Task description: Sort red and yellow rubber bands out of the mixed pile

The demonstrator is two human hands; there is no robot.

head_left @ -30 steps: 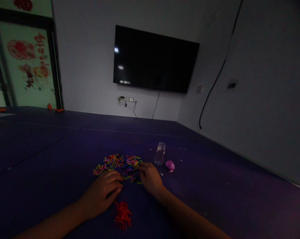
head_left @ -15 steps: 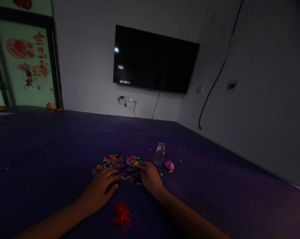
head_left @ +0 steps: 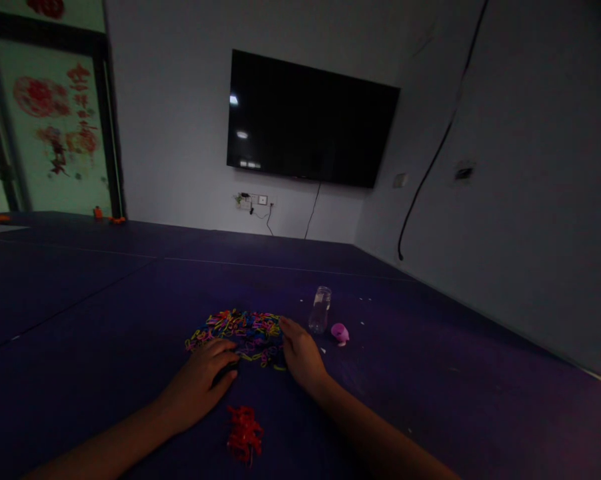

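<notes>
A spread pile of small, many-coloured, loop-shaped clips (head_left: 250, 327) lies on the purple surface. My left hand (head_left: 203, 373) rests at its near left edge, thumb apart from the fingers, with nothing visible in it. At the right edge of the pile is my right hand (head_left: 302, 353), its fingers stretched out beside the clips and its inner side partly hidden. Nearer to me, between my forearms, sits a separate heap of red clips (head_left: 244, 433).
Just right of the pile stands a clear, tilted-looking bottle (head_left: 320, 312), with a purple cap-like piece (head_left: 339, 332) beside it. White scraps dot the surface. A dark television (head_left: 313, 120) hangs on the far wall, and a black cable (head_left: 433, 163) runs down the right wall.
My right hand's fingers have lifted and straightened slightly at the pile's right edge. The left hand, bottle and red heap stay where they were.
</notes>
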